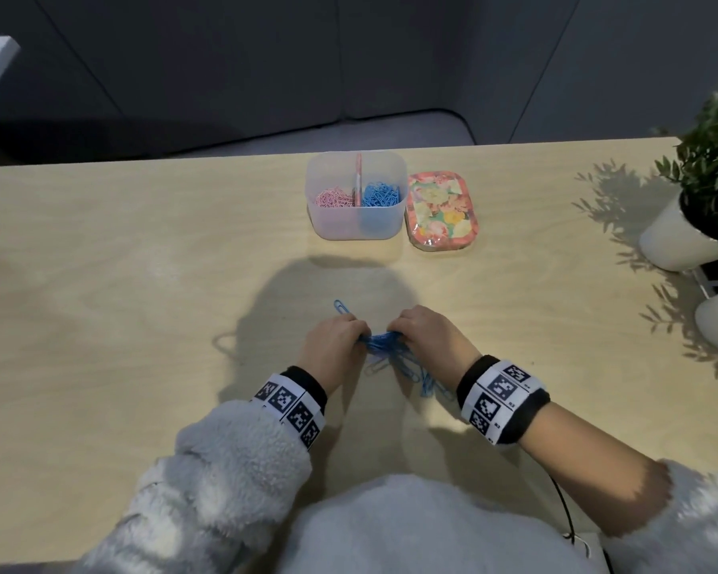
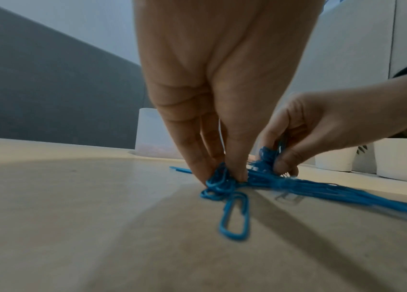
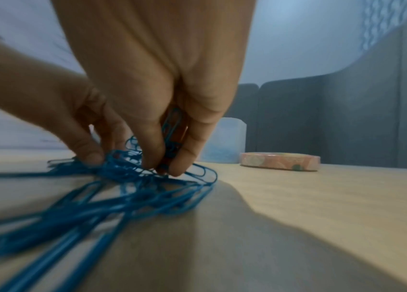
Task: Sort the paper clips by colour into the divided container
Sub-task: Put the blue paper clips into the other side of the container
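Only the head view shows inside the container [image 1: 355, 225]: pink clips [image 1: 333, 198] left of its divider, blue ones [image 1: 381, 194] right. Nearer than the container, the left hand [image 1: 333, 339] and right hand [image 1: 425, 334] pinch a blue clip pile [image 1: 384, 345] on the table [image 1: 142, 283]; its loose clips trail toward the person.

**Dim room, hard shadows, soft wrist views**

Head view is dim; the table [image 1: 100, 250] is lit unevenly. The person's shadow runs toward 12 o'clock, the plant [image 1: 709, 167] throws leafy shadows toward 9. Straight edges bow at the borders. Both wrist views blur the near clips [image 3: 77, 213], especially toward 7 o'clock.
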Action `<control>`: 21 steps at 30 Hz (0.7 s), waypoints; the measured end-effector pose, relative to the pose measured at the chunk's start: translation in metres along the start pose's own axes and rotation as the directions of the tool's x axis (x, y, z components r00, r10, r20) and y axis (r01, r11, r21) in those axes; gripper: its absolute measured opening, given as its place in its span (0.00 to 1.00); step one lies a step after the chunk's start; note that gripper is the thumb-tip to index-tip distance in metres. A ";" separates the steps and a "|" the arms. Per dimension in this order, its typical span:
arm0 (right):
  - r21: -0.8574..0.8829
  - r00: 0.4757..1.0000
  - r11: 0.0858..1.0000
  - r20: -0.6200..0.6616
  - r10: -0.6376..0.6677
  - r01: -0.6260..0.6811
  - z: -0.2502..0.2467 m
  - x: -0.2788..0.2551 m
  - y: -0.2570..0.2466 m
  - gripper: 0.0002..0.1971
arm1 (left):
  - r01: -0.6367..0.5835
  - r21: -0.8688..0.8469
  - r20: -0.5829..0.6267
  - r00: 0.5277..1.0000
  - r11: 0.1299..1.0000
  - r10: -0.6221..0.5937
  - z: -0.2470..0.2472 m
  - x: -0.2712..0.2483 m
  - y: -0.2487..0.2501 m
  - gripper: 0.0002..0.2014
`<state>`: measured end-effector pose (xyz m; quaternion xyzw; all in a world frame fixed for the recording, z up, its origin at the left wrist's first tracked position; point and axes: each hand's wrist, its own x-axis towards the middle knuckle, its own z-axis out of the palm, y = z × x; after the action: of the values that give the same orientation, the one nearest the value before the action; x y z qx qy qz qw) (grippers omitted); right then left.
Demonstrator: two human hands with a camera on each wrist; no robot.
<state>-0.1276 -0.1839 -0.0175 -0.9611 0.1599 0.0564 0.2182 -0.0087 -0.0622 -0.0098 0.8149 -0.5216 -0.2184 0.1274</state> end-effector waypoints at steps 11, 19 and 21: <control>0.590 0.938 0.795 -0.180 0.297 -0.138 -0.099 0.055 0.018 0.10 | 0.007 -0.096 -0.015 1.000 0.995 -0.009 -0.008 0.002 -0.006 0.10; 0.727 0.848 0.636 -0.145 0.509 -0.258 -0.126 0.142 0.025 0.05 | -0.045 -0.155 -0.100 0.995 0.987 0.030 -0.035 0.019 0.000 0.08; 0.726 0.831 0.612 -0.102 0.547 -0.313 -0.122 0.153 0.021 0.08 | -0.030 -0.189 -0.126 0.992 0.982 0.006 -0.048 0.029 0.002 0.08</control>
<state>0.0144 -0.2982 0.0570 -0.7391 0.4305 -0.1084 0.5066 0.0232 -0.0902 0.0266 0.8062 -0.4968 -0.2145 0.2392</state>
